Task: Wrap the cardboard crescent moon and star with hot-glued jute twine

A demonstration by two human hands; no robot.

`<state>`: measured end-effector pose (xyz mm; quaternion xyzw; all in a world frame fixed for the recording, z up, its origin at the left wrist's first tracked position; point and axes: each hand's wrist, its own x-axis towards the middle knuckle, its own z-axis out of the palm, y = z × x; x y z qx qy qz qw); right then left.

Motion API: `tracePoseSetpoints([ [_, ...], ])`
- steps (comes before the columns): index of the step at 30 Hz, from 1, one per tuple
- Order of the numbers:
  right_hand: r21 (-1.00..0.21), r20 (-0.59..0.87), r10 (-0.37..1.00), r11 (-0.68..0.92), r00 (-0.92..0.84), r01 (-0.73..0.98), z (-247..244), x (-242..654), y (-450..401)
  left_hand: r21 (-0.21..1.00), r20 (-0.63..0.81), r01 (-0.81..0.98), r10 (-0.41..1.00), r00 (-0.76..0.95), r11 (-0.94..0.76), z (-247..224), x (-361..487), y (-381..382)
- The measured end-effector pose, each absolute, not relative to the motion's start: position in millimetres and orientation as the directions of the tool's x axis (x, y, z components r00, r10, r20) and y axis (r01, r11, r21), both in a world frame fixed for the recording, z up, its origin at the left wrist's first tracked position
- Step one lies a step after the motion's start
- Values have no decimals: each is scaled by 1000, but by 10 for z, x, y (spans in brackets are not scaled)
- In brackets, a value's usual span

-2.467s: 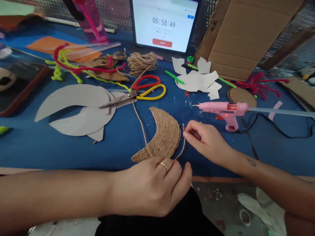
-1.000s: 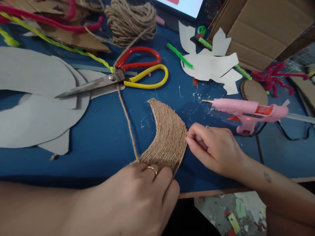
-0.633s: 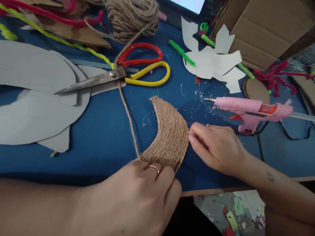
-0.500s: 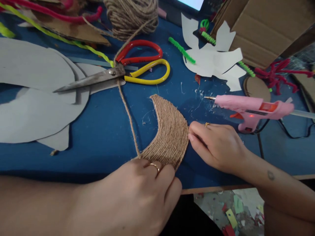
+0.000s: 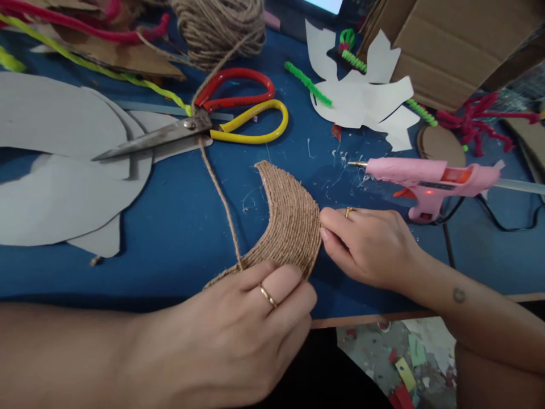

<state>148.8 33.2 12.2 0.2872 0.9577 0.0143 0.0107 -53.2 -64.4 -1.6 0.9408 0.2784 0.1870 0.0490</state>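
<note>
A crescent covered in rows of jute twine (image 5: 289, 210) lies on the blue table, its pointed tip up and its lower part beneath my left hand (image 5: 259, 318). The fingers of that hand are bent and closed over the lower edge; their tips are hidden. My right hand (image 5: 366, 244) pinches the crescent's right edge between thumb and forefinger. From the ball of twine (image 5: 221, 28), a loose strand (image 5: 221, 199) passes under the scissors (image 5: 198, 122) to the crescent beside my left hand. The scissors have red and yellow handles and lie partly on grey cut-outs (image 5: 63, 204).
A pink glue gun (image 5: 409, 170) with a lit red light lies at right, its metal nozzle pointing left. Behind it are white paper cut-outs (image 5: 353, 99), a green pipe cleaner (image 5: 309, 83) and cardboard (image 5: 460, 51). Pink and yellow fuzzy strands (image 5: 97, 34) lie at upper left.
My left hand has shifted slightly along the crescent's lower edge, uncovering more of its lower left end. The right hand keeps its pinch. The whole view has moved slightly.
</note>
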Motion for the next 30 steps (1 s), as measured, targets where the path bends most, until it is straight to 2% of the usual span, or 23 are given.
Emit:
tracePoseSetpoints([
  [3, 52, -7, 550, 834, -835, 549, 124, 1490, 330, 147, 383, 522, 535, 753, -840, -63, -533, -653],
  [11, 55, 7, 530, 847, -848, 529, 127, 1482, 348, 108, 339, 542, 543, 768, -833, -84, -535, -683],
  [18, 205, 15, 511, 840, -860, 502, 115, 1488, 306, 79, 336, 538, 530, 778, -840, -123, -523, -747],
  [21, 227, 18, 501, 841, -866, 491, 121, 1487, 302, 98, 329, 525, 525, 785, -846, -117, -534, -726],
  [24, 149, 27, 486, 862, -874, 484, 117, 1505, 361, 127, 314, 519, 531, 787, -845, -110, -540, -699],
  [30, -262, 99, 501, 846, -860, 463, 71, 1600, 542, 130, 303, 518, 531, 791, -846, -120, -542, -684],
])
